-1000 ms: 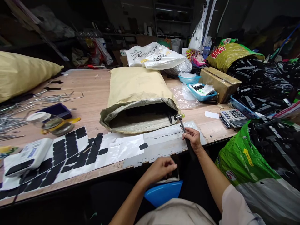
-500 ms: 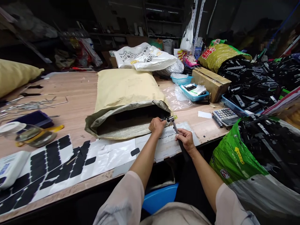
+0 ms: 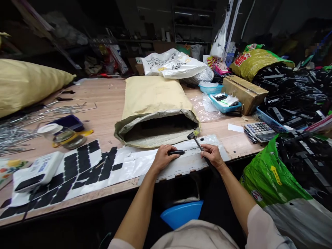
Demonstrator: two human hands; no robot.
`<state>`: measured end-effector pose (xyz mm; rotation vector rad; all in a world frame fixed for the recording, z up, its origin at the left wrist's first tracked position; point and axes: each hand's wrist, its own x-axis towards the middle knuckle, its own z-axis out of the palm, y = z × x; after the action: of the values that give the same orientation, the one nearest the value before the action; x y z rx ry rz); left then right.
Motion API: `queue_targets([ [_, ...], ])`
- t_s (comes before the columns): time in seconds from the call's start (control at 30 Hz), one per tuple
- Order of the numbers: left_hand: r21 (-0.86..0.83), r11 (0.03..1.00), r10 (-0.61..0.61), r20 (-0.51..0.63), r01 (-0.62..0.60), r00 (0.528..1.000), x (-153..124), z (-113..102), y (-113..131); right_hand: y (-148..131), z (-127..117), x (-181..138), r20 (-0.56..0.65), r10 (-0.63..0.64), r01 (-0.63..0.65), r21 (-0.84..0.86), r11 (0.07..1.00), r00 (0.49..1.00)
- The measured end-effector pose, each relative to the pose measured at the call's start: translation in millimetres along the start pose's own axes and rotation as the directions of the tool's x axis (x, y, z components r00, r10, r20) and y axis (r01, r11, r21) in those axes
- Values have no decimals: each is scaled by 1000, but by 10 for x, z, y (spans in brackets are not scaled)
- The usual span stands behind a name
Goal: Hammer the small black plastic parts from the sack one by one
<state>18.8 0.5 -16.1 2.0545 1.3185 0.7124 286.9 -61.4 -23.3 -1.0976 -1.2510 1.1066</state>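
And here we are at the counter [image 3: 103,97], both hands busy! The left hand [image 3: 163,158] has its grip closed around a slim black piece [image 3: 177,152], pinched between thumb and fingers, its free end pointing to three o'clock over the pale grey board [image 3: 185,164]. Whether it touches that board, I can't tell. Over at three o'clock from the piece, the right hand [image 3: 213,155] grasps a small hammer [image 3: 198,143], thumb and fingers about the handle, the head tipped up towards eleven, just beside the mouth of a big tan sack [image 3: 155,95]. That sack lies at eleven o'clock from the piece, its opening dark and facing the person. Swing to nine: white sheets carrying rows of black patches [image 3: 71,166]. At two o'clock, a blue basket [image 3: 223,108] sits just in front of a cardboard box [image 3: 242,95]. A shade before three, well apart, there's the calculator [image 3: 259,130]; a shade past three, a green bag [image 3: 269,176] packed with dark parts. Down at six, something blue [image 3: 183,215] below the counter's edge!
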Motion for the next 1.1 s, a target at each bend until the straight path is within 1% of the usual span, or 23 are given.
queue_targets([
  [0.07,20,1000,18,-25,-17,1000,-8,43,-22,15,9,-16,60,4,-1,-46,999,998],
  [0.17,24,999,23,-19,-23,1000,13,70,-23,16,55,-34,142,-1,20,-133,991,990],
  [0.3,17,1000,1,-25,-1,1000,23,75,-34,-49,169,-40,268,-15,91,-273,958,963],
  [0.4,33,999,-11,-29,12,1000,27,84,-46,-108,250,-28,316,-28,136,-324,936,948],
  [0.5,41,999,-9,-25,10,1000,36,91,-48,-140,292,-11,319,-34,157,-367,917,947],
  [0.57,42,999,-15,-32,17,999,38,94,-44,-142,290,-3,322,-17,145,-380,914,947],
  [0.7,28,999,-25,-50,26,998,26,103,-33,-109,213,1,293,10,80,-295,952,956],
  [0.83,19,999,-31,-57,32,998,19,111,-29,-86,99,-12,232,-1,64,-264,962,973],
  [0.9,22,999,-28,-58,29,998,21,110,-28,-87,67,-24,236,-5,71,-274,959,972],
  [1.0,26,1000,-15,-52,17,999,20,101,-21,-84,57,-39,277,8,82,-314,946,961],
  [1.07,30,999,-11,-51,13,999,12,95,-15,-67,56,-40,276,27,56,-287,956,961],
  [1.1,33,999,-11,-51,13,999,9,94,-14,-54,52,-36,256,32,34,-248,968,966],
])
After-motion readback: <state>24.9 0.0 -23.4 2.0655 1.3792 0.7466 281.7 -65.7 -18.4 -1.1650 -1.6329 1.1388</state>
